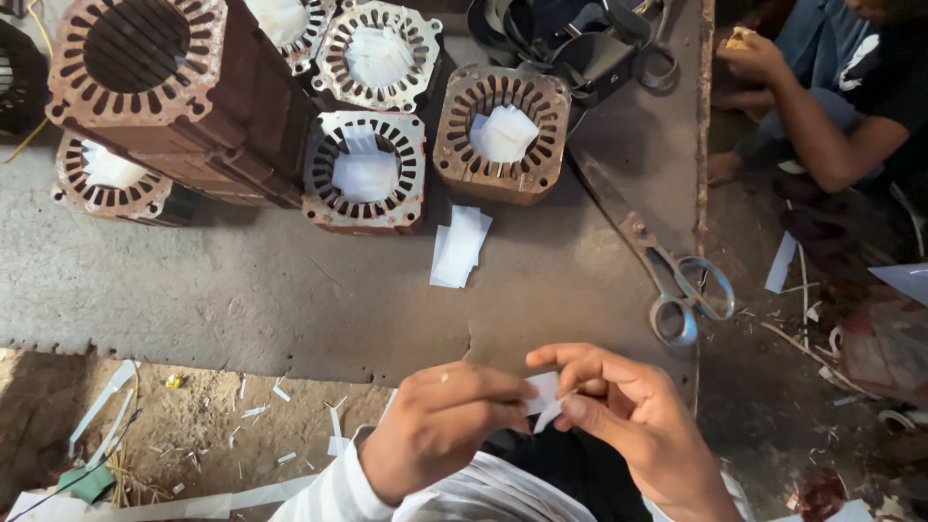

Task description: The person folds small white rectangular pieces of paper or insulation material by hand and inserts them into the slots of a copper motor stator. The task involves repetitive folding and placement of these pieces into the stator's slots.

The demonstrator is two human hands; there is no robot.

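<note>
Both hands meet low in the head view over the front edge of a grey bench (242,290). My left hand (440,425) and my right hand (628,416) pinch one small white paper slip (543,396) between their fingertips. A short stack of similar white slips (459,246) lies on the bench above the hands. Behind it stand several rusty slotted stator cores; the nearest ones (503,135) (365,172) have white paper tucked inside their bores.
Large scissors (667,271) lie on the bench at the right. A tall stator stack (155,77) stands at the back left. Another person's arm (812,106) reaches in at the upper right. Paper scraps (251,411) litter the dirt floor below the bench.
</note>
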